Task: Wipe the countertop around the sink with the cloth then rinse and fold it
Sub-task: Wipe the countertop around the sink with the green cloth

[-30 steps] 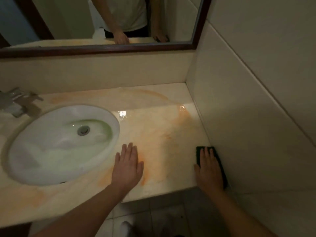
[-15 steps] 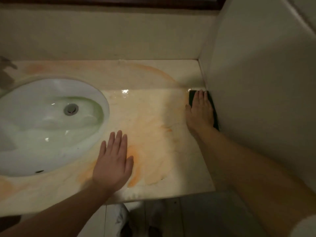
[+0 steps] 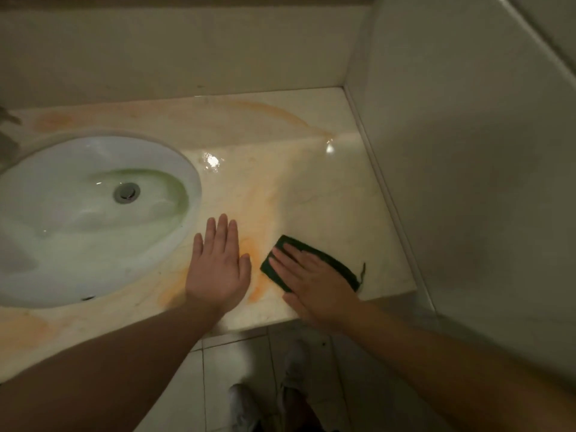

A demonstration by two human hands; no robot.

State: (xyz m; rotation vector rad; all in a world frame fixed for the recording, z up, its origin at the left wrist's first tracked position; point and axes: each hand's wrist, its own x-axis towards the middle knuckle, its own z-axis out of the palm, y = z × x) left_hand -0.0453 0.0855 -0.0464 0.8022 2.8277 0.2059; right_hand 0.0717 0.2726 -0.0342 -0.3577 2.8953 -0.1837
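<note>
A dark green folded cloth (image 3: 335, 263) lies flat on the cream marble countertop (image 3: 327, 194), near its front edge. My right hand (image 3: 311, 285) presses flat on the cloth, fingers pointing left and away, covering its near part. My left hand (image 3: 218, 266) rests palm down on the countertop beside the sink, fingers together, holding nothing. The white oval sink (image 3: 78, 219) sits to the left, with a metal drain (image 3: 126, 192) and a greenish tint in the bowl. Orange stains streak the countertop between the hands and behind the sink.
A tiled side wall (image 3: 467, 182) bounds the countertop on the right and a backsplash (image 3: 187, 51) at the rear. Wet glints show on the counter behind my hands. Part of the tap (image 3: 6, 120) shows at the far left. Below the front edge are floor tiles and my shoes (image 3: 293, 366).
My right hand slid the cloth from the right wall, first away from me, then back toward the front edge and left to the counter's middle. My left hand stayed flat on the counter.
</note>
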